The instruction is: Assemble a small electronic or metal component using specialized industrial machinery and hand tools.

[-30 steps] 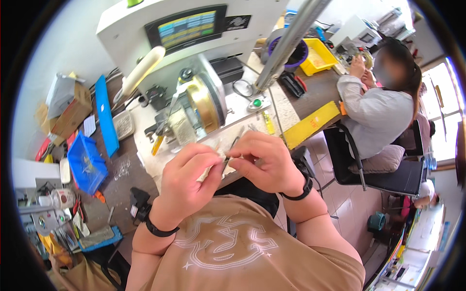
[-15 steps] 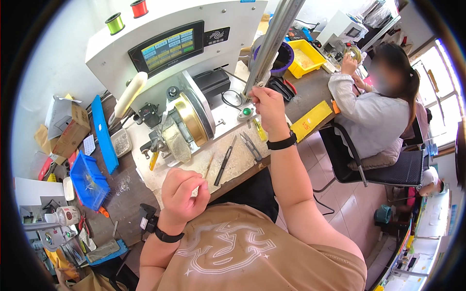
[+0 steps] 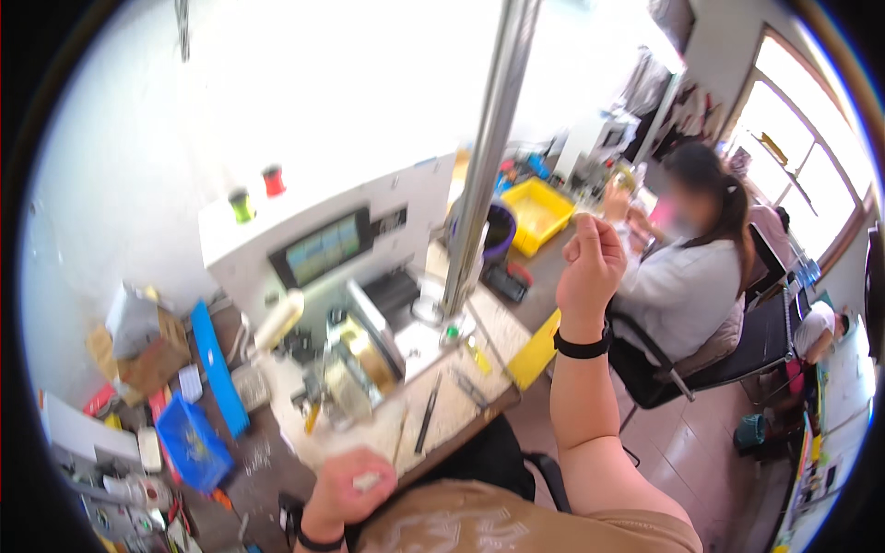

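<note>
My right hand (image 3: 592,267) is raised at arm's length over the bench's right edge. Its thumb and fingers are pinched together, and whatever they hold is too small to make out. Low at the front of the bench, my left hand (image 3: 343,487) is closed around something pale that blur keeps me from naming. Past it stands a white machine (image 3: 241,263) with a dark-framed screen (image 3: 320,247) and a gold wheel (image 3: 367,355). A slim black tool (image 3: 427,419) and grey snips (image 3: 468,389) lie on the pale work surface (image 3: 304,419), nearest my left hand.
A metal post (image 3: 489,152) rises beside the machine. A yellow tray (image 3: 539,214) and a purple-rimmed bucket (image 3: 500,230) stand behind it. At right, a co-worker (image 3: 678,286) sits in a black chair. A blue bin (image 3: 194,447) and a blue strip (image 3: 218,364) lie left.
My right hand has moved right, away from the metal post and out past the bench. My left hand sits lower, with something pale now showing in it. The whole view has tilted upward.
</note>
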### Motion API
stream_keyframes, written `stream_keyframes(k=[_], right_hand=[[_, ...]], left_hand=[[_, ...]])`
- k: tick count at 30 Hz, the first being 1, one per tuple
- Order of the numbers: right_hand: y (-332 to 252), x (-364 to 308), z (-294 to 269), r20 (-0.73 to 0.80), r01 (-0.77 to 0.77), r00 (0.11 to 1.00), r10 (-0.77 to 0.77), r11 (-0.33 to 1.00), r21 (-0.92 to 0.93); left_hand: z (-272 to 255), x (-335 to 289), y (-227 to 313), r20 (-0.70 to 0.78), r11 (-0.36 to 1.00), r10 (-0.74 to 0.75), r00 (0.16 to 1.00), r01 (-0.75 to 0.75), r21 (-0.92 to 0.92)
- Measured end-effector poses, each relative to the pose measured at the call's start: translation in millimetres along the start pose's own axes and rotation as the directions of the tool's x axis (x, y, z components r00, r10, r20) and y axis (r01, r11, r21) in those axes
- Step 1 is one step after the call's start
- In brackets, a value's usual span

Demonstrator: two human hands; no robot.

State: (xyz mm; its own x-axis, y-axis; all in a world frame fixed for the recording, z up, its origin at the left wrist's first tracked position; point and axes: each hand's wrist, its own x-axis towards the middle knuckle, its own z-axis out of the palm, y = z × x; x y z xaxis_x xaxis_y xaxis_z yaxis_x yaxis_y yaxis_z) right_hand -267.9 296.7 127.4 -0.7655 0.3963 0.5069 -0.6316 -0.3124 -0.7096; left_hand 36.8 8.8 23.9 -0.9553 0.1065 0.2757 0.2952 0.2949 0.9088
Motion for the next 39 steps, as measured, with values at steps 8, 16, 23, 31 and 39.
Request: stream_keyframes(k=[8, 16, 23, 31, 39], right_hand=[[-88, 93, 151, 0.267, 0.224, 0.936, -0.228, 0.973, 0.047], [-93, 120, 209, 0.220, 0.200, 0.950, -0.221, 0.973, 0.113], [-91, 128, 217, 0.142, 0.266, 0.953, -0.268, 0.963, 0.033], [-69, 136, 207, 0.088, 0.120, 0.984, -0.154, 0.942, 0.314], [-111, -113, 89, 0.903, 0.005, 0.418, 0.097, 0.994, -0.109]], left_hand=[[-13, -24, 14, 0.199, 0.986, -0.048, 0.979, 0.077, -0.145], [-16, -27, 6, 0.174, 0.986, -0.028, 0.984, 0.056, -0.156], [-18, -25, 7, 0.160, 0.985, -0.066, 0.985, 0.090, -0.149], [4, -32, 7, -0.365, 0.951, -0.112, 0.924, -0.007, -0.309], [-23, 26, 81, -0.453, 0.816, 0.551, 0.701, -0.338, 0.470]])
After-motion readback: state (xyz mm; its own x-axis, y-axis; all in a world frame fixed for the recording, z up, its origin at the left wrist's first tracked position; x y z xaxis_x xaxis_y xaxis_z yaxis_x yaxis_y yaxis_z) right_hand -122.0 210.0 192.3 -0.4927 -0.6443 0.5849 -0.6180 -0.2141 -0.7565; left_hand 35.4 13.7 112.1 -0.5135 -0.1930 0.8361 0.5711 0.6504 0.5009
